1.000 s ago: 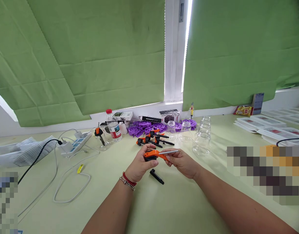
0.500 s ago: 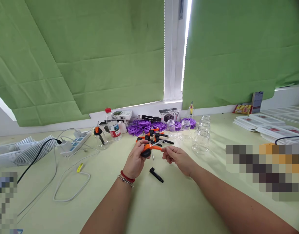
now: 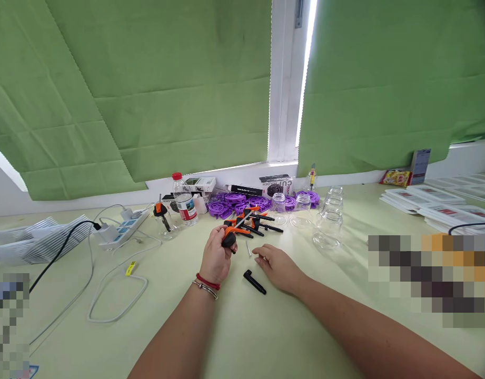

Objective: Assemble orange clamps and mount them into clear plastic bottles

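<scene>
My left hand (image 3: 217,257) is closed around an orange-and-black plastic part (image 3: 231,236), which has a thin metal rod pointing up and to the right. Low over the table, my right hand (image 3: 277,266) has its fingers stretched out and holds nothing that I can see. Its fingertips are beside a short metal pin (image 3: 248,248) lying on the table. Below the hands lies a black plastic stick-shaped piece (image 3: 255,282) with a wider end. Beyond my left hand is a pile of similar orange-and-black parts (image 3: 260,220).
Purple plastic pieces (image 3: 226,204) lie at the back by boxes. Glass jars (image 3: 328,226) stand to the right of them. A water bottle (image 3: 185,202), a power strip (image 3: 127,231) and a loose white cable (image 3: 119,319) are on the left. Flat white packs (image 3: 432,197) lie far right.
My right hand has let go of the orange part and come down to the table by the metal pin. My left hand keeps the part, moved slightly left and turned.
</scene>
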{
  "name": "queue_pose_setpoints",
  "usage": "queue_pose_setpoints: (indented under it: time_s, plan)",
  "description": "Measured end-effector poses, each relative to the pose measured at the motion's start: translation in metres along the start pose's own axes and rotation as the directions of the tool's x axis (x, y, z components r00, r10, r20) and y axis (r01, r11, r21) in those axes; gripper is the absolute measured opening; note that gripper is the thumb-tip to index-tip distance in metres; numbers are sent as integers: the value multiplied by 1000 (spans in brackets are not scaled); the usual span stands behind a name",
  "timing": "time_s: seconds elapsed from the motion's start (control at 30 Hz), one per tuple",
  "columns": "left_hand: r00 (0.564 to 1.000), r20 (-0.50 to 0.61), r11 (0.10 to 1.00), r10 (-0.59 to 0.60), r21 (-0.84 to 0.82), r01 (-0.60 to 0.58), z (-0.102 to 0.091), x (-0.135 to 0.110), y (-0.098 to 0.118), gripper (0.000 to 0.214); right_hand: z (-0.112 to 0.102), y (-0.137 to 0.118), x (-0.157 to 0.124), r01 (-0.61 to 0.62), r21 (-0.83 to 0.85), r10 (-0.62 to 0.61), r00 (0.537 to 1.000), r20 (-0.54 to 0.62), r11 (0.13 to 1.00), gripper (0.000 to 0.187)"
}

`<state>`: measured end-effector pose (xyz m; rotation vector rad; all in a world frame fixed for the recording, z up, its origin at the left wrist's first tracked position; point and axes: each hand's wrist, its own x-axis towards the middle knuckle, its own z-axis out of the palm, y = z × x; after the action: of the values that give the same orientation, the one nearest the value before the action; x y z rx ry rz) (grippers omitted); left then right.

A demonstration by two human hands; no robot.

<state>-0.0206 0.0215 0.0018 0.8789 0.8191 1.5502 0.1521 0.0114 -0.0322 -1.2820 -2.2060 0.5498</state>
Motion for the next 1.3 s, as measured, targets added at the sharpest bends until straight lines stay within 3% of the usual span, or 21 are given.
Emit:
queue_pose_setpoints:
  time_s: [0.13,0.23,0.5,0.8,0.87,0.97,1.07,1.17,1.23,1.3]
  plan:
    - [1000,-12,1000,-9,11,9,-2,2,-1,21,2,1,8,180,-224,-157,981,116,958,40]
    - [1000,-20,1000,0,20,0,-3,3,-1,24,1,2,10,250,-343,-188,961,202,906,43]
    - [1000,-28,997,5,72,-3,-4,3,-1,25,0,5,7,148,-361,-96,983,158,921,28]
    - [999,33,1000,9,21,-10,-4,1,0,30,-1,4,6,115,-323,-90,992,94,939,26]
    - [999,50,1000,13,18,-14,-4,0,0,31,-4,4,6,103,-295,-95,995,44,950,27]
    - [999,47,1000,-7,15,6,-3,0,2,34,-14,1,3,81,-148,-103,984,-148,986,26]
    - [998,64,1000,-25,19,24,0,-2,1,36,-32,-8,-4,111,67,-82,936,-343,992,19]
    - [987,156,998,-42,56,34,4,-8,-1,36,-48,-21,-13,224,222,-95,873,-478,949,14]
    - [971,229,993,-70,112,45,8,-13,-2,37,-54,-29,-17,295,268,-131,857,-498,917,14]
    - [952,287,979,-106,200,49,11,-18,-2,39,-55,-35,-21,325,299,-168,877,-450,897,15]
